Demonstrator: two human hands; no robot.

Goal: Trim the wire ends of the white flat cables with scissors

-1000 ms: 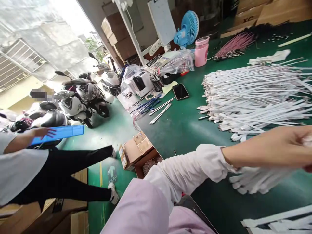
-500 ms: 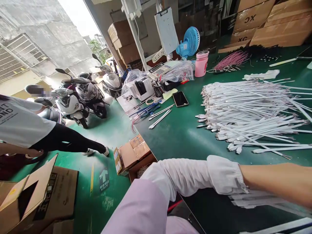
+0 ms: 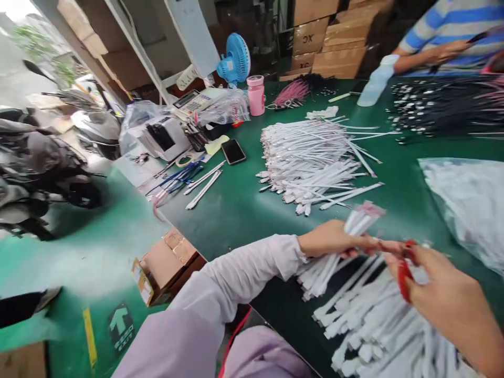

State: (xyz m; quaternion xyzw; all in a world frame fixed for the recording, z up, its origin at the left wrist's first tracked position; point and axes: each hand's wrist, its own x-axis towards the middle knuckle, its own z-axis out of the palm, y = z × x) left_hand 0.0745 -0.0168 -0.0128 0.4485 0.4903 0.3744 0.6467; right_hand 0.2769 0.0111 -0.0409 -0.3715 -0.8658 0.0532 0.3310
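Head view: a bundle of white cables (image 3: 334, 257) is clamped in the left hand (image 3: 331, 239), fingers wrapped tight round its middle, ends fanned out above and below the fist. It is held just above the near edge of the green table (image 3: 252, 210), over a loose heap of white cables (image 3: 378, 320). The right hand (image 3: 444, 294) is closed on a red-handled tool (image 3: 405, 268), fingers curled round the grips; it looks like small cutters or scissors, though motion blur hides the blade end. The tool tip sits just beside the left fingertips.

Risks, as judged:
- Left fingers could be nicked, since the tool works right at the grip point.
- A cable jacket could be cut if the blade is set too deep into the bundle.
- Loose ends could slip out of the fanned bundle and get mixed into the heap below.
- Cables at the table edge could be knocked off toward the open cardboard box (image 3: 165, 265) on the floor.
- The frame is blurred, so head motion is likely; aim could suffer.

Readable writing:
- "XC" is printed on a stacked carton (image 3: 309, 37) behind the table.
- A floor arrow marking (image 3: 120, 325) carries text, probably "EXIT"; too blurred to confirm.
- Nothing can be read on the pink bottle (image 3: 256, 94), blue fan (image 3: 235, 62), phone (image 3: 233, 151) or calculator (image 3: 192, 100).

A co-worker's striped sleeve (image 3: 452, 26) is seen at the far side, well apart.
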